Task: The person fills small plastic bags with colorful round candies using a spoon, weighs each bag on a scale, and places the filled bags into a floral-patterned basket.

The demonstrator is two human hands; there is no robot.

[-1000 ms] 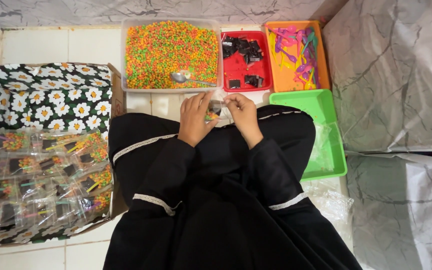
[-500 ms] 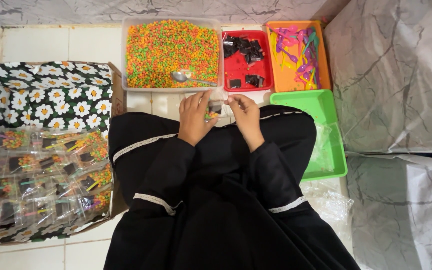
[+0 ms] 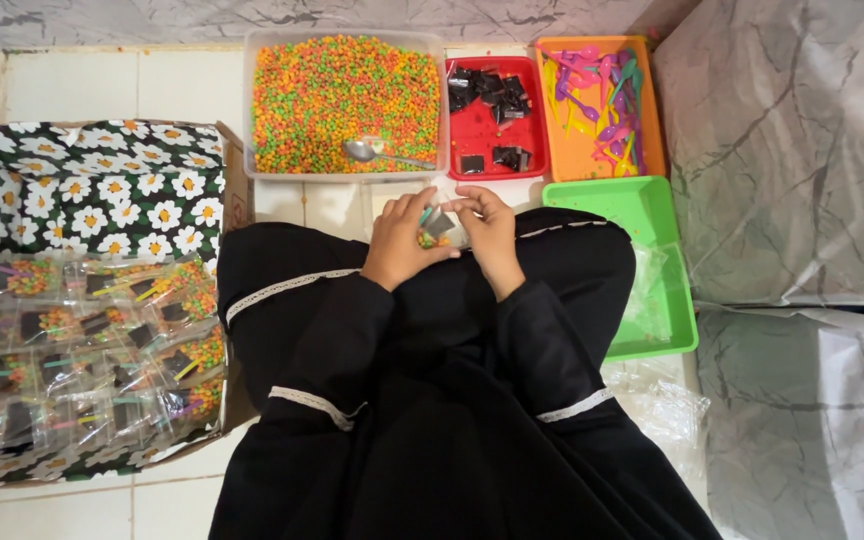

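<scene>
I pinch the small clear plastic packet of coloured pellets closed in front of my lap, left hand and right hand both gripping it, keeping its mouth upright so nothing spills.

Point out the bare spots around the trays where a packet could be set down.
Bare white tiles lie left of the clear tub, above the floral box. The green tray shows bare floor too. Crowded: red tray, orange tray, and the box of filled packets.
</scene>
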